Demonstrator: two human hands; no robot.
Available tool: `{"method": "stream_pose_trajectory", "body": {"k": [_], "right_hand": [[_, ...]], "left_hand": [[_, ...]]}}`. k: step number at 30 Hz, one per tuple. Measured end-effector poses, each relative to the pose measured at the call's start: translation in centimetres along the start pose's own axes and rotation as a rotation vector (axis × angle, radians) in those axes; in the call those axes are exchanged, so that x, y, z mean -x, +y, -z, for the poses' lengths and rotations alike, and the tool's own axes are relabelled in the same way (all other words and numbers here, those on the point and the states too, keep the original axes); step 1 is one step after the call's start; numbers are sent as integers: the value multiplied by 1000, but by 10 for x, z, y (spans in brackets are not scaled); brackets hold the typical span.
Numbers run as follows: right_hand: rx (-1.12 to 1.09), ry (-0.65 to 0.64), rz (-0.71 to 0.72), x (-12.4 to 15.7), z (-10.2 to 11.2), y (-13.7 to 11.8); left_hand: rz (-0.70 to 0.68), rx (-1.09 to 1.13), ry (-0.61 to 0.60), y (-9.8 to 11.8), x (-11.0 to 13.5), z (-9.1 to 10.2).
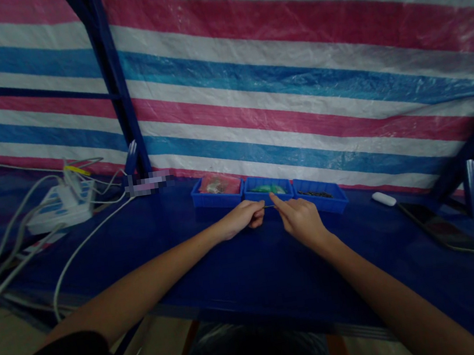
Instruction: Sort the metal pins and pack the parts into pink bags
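Note:
My left hand [245,218] and my right hand [299,218] reach out over a dark blue table [240,265], fingertips almost meeting in front of three small blue bins. Both hands are pinched closed on a thin small thing stretched between them; it is too small and dim to name. The middle bin [268,191] holds green pieces, the left bin [218,191] holds a reddish bag of parts, and the right bin [321,196] holds small dark parts.
A white power strip [61,205] with several white cables lies at the table's left end. A small white device [383,198] and a dark phone [440,228] lie to the right. A striped tarp [291,64] hangs behind blue frame posts [110,77].

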State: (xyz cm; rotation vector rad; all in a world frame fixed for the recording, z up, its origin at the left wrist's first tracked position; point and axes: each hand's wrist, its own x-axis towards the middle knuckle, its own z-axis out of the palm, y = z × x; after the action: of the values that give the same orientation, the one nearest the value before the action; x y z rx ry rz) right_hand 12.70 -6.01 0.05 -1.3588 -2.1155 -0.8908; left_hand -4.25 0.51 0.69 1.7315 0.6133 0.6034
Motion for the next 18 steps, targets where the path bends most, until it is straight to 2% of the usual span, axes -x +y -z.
{"method": "stream_pose_trajectory", "body": {"k": [10, 18], "right_hand": [[-10, 24, 76, 1, 0, 0], [-46, 61, 83, 2, -2, -1]], "left_hand": [[79, -112, -47, 0, 1, 6], [106, -76, -73, 5, 1, 7]]}}
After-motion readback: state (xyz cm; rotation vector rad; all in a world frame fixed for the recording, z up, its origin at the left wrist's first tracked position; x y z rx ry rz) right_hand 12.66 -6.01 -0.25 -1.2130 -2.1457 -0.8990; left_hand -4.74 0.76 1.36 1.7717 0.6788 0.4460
